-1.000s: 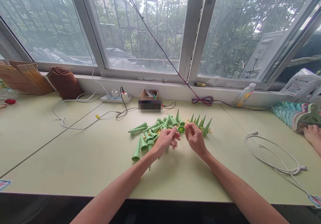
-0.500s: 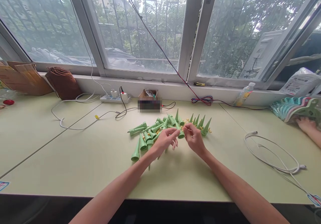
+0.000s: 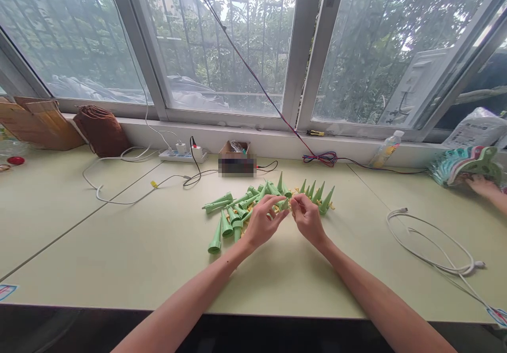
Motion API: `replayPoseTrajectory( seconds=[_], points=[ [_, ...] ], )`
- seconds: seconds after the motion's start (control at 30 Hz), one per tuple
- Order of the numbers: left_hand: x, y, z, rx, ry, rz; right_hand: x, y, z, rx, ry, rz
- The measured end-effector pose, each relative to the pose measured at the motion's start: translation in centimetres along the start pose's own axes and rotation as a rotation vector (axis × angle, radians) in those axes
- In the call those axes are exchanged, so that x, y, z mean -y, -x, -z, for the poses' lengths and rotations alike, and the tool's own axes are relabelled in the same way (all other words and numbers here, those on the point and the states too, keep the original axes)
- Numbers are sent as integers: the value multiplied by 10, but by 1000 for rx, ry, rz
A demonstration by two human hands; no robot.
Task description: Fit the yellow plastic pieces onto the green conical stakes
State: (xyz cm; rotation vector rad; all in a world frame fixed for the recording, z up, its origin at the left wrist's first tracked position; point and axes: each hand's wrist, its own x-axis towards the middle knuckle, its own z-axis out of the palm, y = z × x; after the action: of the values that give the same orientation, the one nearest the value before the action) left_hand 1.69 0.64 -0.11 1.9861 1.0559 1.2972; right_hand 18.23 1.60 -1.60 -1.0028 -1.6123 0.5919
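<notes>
My left hand (image 3: pixel 266 220) curls its thumb and fingers round a green cone-shaped plastic spike (image 3: pixel 284 203), partly covered by the fingers. Close by on its right, my right hand (image 3: pixel 306 217) is closed in a pinch; what sits between its fingertips is too small to make out. Left of and behind my left hand lies a loose heap of green spikes (image 3: pixel 227 227) with small yellow parts among them. Beyond my right hand, several green spikes (image 3: pixel 326 201) stand point up in a row, with yellow pieces at their sides.
A power strip (image 3: pixel 182 155), a small open box (image 3: pixel 234 149) and a bottle (image 3: pixel 386 149) line the window side. White cable (image 3: pixel 431 260) loops on the table at right. Another person's hand (image 3: pixel 481 185) touches a stack of coloured plastic pieces (image 3: pixel 465 168) at far right.
My left hand has turned and closed its fingers round the green spike, which tilts differently now. My right hand stays nearly in place. The other person's hand has shifted slightly up on the stack.
</notes>
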Motion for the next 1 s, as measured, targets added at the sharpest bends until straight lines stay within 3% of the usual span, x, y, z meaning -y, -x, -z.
replayPoseTrajectory(
  seconds=[0.17,0.37,0.57,0.7,0.87,1.0],
  points=[
    [-7,-1,2,-79,42,148,1,0,0,-28,-28,-19],
    [-7,-2,0,169,274,409,0,1,-1,12,-29,17],
    [-9,-4,4,215,406,454,-2,1,-1,21,-78,9],
    [-8,-1,5,229,340,371,-4,1,-1,5,-84,-13],
    [5,1,2,39,67,80,-5,1,-1,13,-107,-28],
    [13,1,2,8,-79,-53,-4,1,-1,33,-121,-42]
  ],
)
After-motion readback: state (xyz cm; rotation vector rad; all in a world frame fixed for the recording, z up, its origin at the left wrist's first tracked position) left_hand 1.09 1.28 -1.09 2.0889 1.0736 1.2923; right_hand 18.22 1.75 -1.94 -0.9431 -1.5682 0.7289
